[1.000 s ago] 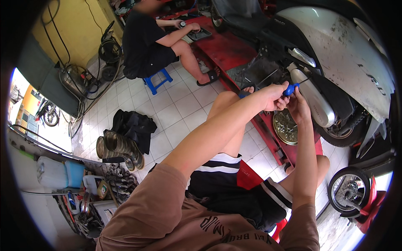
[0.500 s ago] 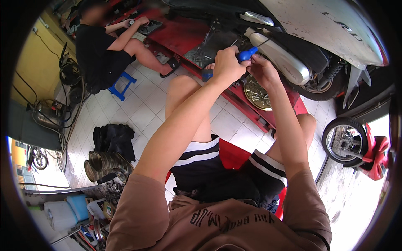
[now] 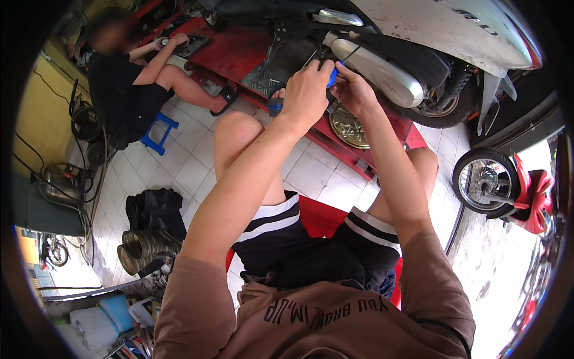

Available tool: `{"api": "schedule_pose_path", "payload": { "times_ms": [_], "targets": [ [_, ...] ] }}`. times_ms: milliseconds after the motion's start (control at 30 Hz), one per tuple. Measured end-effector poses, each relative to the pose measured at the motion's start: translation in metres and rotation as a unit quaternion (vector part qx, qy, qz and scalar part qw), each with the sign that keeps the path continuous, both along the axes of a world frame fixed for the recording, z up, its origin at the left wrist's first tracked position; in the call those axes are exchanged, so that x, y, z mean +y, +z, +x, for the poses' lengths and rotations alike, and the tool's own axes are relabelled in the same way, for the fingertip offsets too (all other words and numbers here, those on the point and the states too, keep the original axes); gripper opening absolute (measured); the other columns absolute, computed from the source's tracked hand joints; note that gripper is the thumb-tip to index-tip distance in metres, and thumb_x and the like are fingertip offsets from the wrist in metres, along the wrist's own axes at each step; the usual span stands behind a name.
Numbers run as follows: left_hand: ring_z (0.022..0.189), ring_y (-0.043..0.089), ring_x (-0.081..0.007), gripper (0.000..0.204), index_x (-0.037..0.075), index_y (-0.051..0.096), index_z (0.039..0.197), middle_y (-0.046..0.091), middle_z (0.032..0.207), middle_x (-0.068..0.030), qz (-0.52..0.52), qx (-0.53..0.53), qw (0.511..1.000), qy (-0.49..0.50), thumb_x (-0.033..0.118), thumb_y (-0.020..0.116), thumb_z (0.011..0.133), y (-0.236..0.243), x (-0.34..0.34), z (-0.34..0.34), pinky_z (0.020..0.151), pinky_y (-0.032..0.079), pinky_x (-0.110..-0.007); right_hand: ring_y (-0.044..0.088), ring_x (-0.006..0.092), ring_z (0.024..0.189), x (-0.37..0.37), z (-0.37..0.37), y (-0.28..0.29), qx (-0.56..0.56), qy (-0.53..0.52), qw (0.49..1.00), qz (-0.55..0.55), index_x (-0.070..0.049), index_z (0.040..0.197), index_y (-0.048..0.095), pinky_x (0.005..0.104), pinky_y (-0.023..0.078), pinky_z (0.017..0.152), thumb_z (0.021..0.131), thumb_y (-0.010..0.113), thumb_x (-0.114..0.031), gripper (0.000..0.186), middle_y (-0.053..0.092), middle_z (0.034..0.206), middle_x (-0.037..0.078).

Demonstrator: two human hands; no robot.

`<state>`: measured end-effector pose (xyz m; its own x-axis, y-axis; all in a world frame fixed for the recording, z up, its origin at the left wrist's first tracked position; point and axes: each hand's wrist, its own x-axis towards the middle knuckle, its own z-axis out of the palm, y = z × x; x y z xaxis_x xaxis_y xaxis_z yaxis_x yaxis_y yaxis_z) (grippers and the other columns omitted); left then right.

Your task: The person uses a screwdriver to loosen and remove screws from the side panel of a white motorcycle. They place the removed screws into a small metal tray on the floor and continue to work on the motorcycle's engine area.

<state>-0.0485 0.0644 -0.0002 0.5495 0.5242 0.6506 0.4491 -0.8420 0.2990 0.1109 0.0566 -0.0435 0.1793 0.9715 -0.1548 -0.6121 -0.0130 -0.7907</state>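
My left hand [image 3: 306, 90] is closed around a rounded blue tool handle [image 3: 332, 76], over the near side of a parked scooter. My right hand [image 3: 355, 94] meets it from the right, fingers curled and thumb against the blue handle. What its fingertips pinch is hidden. A thin dark rod [image 3: 354, 51] shows just beyond, in front of the scooter's silver cover [image 3: 376, 72]; I cannot tell whether it belongs to the handle. Below my right hand a round gold-coloured tray [image 3: 350, 128] sits on the red lift platform [image 3: 382, 157].
A person in black [image 3: 122, 99] sits on a blue stool [image 3: 160, 136] at the far left, hands over a dark tray [image 3: 194, 46]. Ribbed cylindrical parts [image 3: 142, 250] and a black cloth [image 3: 154, 209] lie on the tiles. A red motorcycle [image 3: 532, 191] stands at the right.
The whole view has shifted, so the scooter and platform appear further left and higher. My hands have drawn closer together around the blue handle, which is now more covered by fingers.
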Motion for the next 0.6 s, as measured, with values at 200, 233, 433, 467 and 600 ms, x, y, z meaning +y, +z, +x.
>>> {"api": "schedule_pose_path", "payload": {
  "times_ms": [200, 233, 433, 467, 600],
  "targets": [
    [0.06, 0.062, -0.0352, 0.032, 0.0, 0.054, 0.078, 0.058, 0.063, -0.0129, -0.125, -0.001, 0.99, 0.065, 0.027, 0.07, 0.081, -0.017, 0.01, 0.005, 0.056, 0.049, -0.042, 0.051, 0.0106, 0.062, 0.006, 0.013, -0.003, 0.011, -0.007, 1.0, 0.022, -0.009, 0.081, 0.057, 0.0246, 0.041, 0.058, 0.088, 0.066, -0.021, 0.016, 0.055, 0.068, 0.0],
    [0.056, 0.059, -0.0292, 0.037, 0.001, 0.054, 0.077, 0.055, 0.061, -0.0086, -0.247, 0.009, 0.968, 0.047, 0.035, 0.066, 0.084, -0.017, 0.013, 0.006, 0.053, 0.047, -0.038, 0.051, 0.0105, 0.062, 0.008, 0.01, -0.002, 0.014, -0.016, 1.0, 0.017, -0.008, 0.082, 0.058, 0.0246, 0.041, 0.058, 0.087, 0.066, -0.021, 0.016, 0.055, 0.068, 0.0],
    [0.05, 0.038, -0.0057, 0.056, 0.005, 0.054, 0.081, 0.044, 0.062, 0.0037, -0.737, -0.133, 0.658, -0.078, 0.059, 0.044, 0.093, 0.005, 0.009, 0.0, 0.042, 0.029, -0.022, 0.051, 0.0121, 0.067, 0.008, 0.01, -0.001, 0.021, -0.01, 0.999, 0.028, -0.007, 0.085, 0.058, 0.026, 0.041, 0.063, 0.09, 0.062, -0.021, 0.015, 0.058, 0.074, 0.003],
    [0.052, 0.035, -0.0054, 0.05, 0.004, 0.053, 0.084, 0.043, 0.065, 0.0029, -0.772, -0.154, 0.608, -0.101, 0.053, 0.047, 0.094, 0.006, 0.012, -0.001, 0.043, 0.027, -0.022, 0.052, 0.0116, 0.066, 0.009, 0.009, -0.002, 0.029, -0.014, 0.999, 0.028, -0.006, 0.084, 0.058, 0.0255, 0.042, 0.06, 0.089, 0.064, -0.02, 0.015, 0.057, 0.073, 0.002],
    [0.052, 0.034, -0.004, 0.031, 0.005, 0.053, 0.084, 0.043, 0.066, 0.0046, -0.747, -0.137, 0.639, -0.126, 0.034, 0.059, 0.094, 0.002, 0.015, 0.001, 0.045, 0.028, -0.02, 0.052, 0.012, 0.066, 0.01, 0.009, -0.005, 0.045, -0.013, 0.998, 0.031, -0.005, 0.084, 0.059, 0.0258, 0.043, 0.06, 0.088, 0.065, -0.019, 0.016, 0.056, 0.072, 0.002]
  ]
}}
